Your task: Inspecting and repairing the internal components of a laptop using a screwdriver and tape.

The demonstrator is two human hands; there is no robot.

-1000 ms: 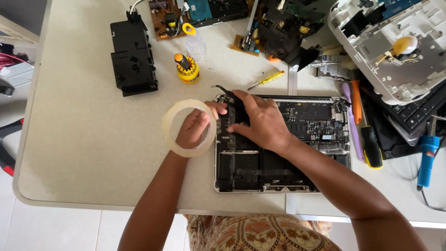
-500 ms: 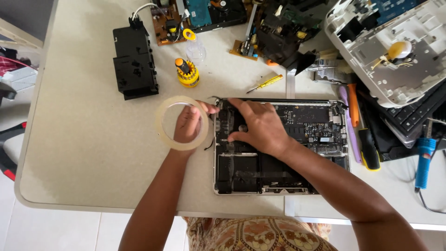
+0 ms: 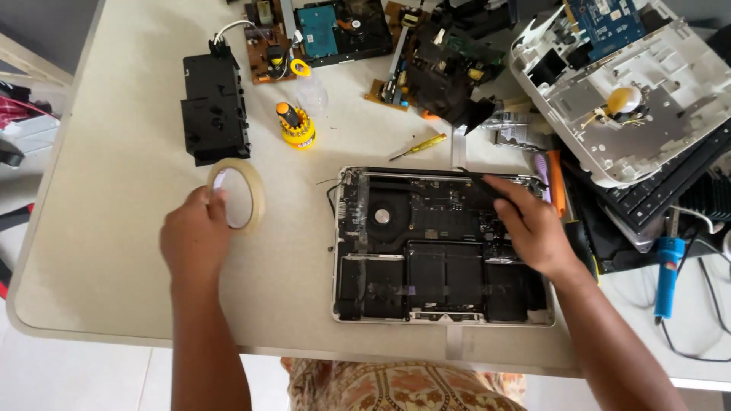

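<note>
Tape roll (image 3: pixel 237 196) now well off to the left of the opened laptop (image 3: pixel 442 247), out over bare counter (image 3: pixel 114 152); 0.5 s ago sat right at the laptop's top-left corner, w/ both hands close together there. Left hand (image 3: pixel 194 240) has carried it away, still gripping: fingers curled round the near-left rim, thumb side hidden, roll raised or tilted, can't tell if touching the counter. Ring seen nearly face-on, hole toward the camera, so axis thru the hole points roughly up; no real long axis, slightly oval outline running up-down in view. No loose tape end visible.

Right hand (image 3: pixel 529 228) shifted too: was over the laptop's top-left, now at its top-right, fingers stretched toward the upper edge near the hinge strip, palm down, half open, nothing clearly held; fingertips on or just above the board, can't tell which. Judging from that: taping bit on the left side prob done, attention gone to the right corner.

Laptop lying flat, bottom cover off, long axis left-right, fan up-left, dark battery cells nearest the body.

Beyond left hand: black box part (image 3: pixel 215 103), yellow screwdriver-bit holder (image 3: pixel 295 125) further right. Small yellow screwdriver (image 3: pixel 417 146) above the laptop. Just right of right hand: orange tool (image 3: pixel 557 183); farther, white chassis (image 3: pixel 624 99), blue-handled tool (image 3: pixel 668 274).
</note>
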